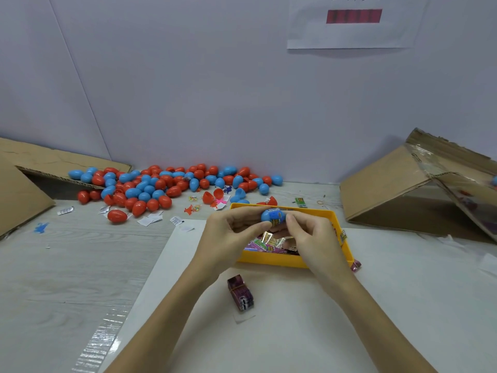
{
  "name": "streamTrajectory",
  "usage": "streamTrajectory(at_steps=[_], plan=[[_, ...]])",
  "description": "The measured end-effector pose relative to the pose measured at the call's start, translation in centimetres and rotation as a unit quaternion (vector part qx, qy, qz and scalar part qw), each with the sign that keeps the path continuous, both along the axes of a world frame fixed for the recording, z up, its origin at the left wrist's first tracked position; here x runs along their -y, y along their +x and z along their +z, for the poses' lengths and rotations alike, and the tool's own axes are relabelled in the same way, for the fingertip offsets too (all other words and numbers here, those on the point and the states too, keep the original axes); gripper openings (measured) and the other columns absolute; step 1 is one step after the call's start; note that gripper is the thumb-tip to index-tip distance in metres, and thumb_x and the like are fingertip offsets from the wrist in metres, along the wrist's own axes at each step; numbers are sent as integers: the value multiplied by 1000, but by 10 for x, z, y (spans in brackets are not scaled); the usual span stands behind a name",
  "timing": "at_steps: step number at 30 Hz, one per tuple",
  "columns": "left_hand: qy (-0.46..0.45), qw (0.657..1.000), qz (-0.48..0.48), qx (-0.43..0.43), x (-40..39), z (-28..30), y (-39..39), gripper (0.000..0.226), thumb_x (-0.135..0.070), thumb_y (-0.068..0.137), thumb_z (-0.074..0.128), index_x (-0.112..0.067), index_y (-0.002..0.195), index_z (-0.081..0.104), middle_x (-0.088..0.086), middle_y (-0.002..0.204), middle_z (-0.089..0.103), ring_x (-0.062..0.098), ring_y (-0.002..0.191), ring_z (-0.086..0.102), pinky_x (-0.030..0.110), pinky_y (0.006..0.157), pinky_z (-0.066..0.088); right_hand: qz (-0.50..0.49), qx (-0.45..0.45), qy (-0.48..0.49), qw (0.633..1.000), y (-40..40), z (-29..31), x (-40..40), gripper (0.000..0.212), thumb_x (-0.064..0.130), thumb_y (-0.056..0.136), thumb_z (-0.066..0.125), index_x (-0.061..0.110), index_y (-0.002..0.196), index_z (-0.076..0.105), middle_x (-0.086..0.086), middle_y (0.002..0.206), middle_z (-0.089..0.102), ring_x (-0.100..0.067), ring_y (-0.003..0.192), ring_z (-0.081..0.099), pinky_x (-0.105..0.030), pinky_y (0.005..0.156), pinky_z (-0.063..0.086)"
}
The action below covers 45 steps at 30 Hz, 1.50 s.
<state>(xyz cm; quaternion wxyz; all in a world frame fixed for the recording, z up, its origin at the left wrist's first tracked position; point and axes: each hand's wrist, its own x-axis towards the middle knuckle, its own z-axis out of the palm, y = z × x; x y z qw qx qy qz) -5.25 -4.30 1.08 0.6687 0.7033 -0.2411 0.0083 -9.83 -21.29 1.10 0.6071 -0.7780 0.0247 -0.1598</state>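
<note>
Pretty sure this was a small packing bench, not anyone's home. Behind the yellow tray (269, 261) of printed packets sat a heap of plastic eggs (150, 189). Opened cardboard boxes (390, 184) lay either side of it, and a printed notice (355, 33) hung on the plain wall (215, 90) beyond.

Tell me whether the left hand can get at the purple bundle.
Probably yes: the bundle lies bare on the sheet, but the left hand must first release the blue egg.

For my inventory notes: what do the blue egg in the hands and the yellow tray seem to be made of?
The blue egg looks like smooth, glossy plastic: even colour, soft highlights; a printed label wraps it. The yellow tray seems matte moulded plastic: thin, even walls.
</note>
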Motion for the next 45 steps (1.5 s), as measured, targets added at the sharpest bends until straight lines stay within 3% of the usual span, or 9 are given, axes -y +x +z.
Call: streamTrajectory(at_steps=[10,19,26,30,32,34,38,41,45], plan=[[-98,982,-64,-150,-4,3,2,33,-23,83,79,-10,114,78,11,108,78,28,103,75,24,85,59,-46,84,-10,995,-1,-4,-4,28,27,99,63,16,121,76,5,98,78,-2,83,70,-14,67,53],[-68,989,-55,-117,-2,6,-1,32,-25,90,76,-19,121,74,2,112,77,18,105,74,19,85,56,-24,73,59,995,0,-4,-2,21,23,97,67,18,114,78,12,87,79,-1,79,72,-14,66,54],[-43,996,-14,-76,-1,-1,0,24,-17,91,75,-16,115,77,0,106,79,17,100,75,21,83,58,17,41,-81,996,-1,-3,-4,40,28,97,69,30,136,64,9,118,68,-3,101,68,-23,79,60],[-22,998,8,-64,3,-5,1,26,-25,93,71,-28,119,71,-4,102,79,14,93,77,20,78,59,-33,66,-180,981,-1,-5,-6,25,24,93,75,23,118,73,10,105,71,2,93,66,-13,74,54],[-42,995,27,-81,5,-5,0,29,-32,96,66,-28,125,65,-4,103,79,16,90,77,23,74,61,-45,48,-116,991,1,-6,-2,19,24,93,74,21,112,75,10,95,75,-2,88,70,-18,74,57],[-37,995,55,-77,3,-4,0,30,-38,96,62,-24,122,67,-5,104,77,17,89,77,24,69,61,-33,3,100,994,7,2,13,19,18,95,71,13,113,76,1,95,79,-8,88,73,-21,72,58],[-25,995,78,-62,-2,0,3,29,-41,95,58,-20,104,75,-7,95,77,18,80,76,23,63,60,-2,57,558,828,26,48,85,30,21,98,65,0,119,69,-9,99,75,-15,88,72,-21,68,58],[-3,995,86,-58,-1,-1,3,27,-37,100,56,-21,96,77,-7,91,77,19,72,74,20,61,58,-46,136,607,781,36,76,135,44,38,100,60,6,130,59,-11,113,68,-17,91,69,-23,70,54],[28,994,103,-30,-2,-3,4,27,-37,100,56,-24,90,77,-11,87,77,13,73,73,20,61,57,-55,51,495,866,38,61,135,41,26,97,62,4,132,60,-10,110,67,-15,89,66,-23,72,51]])
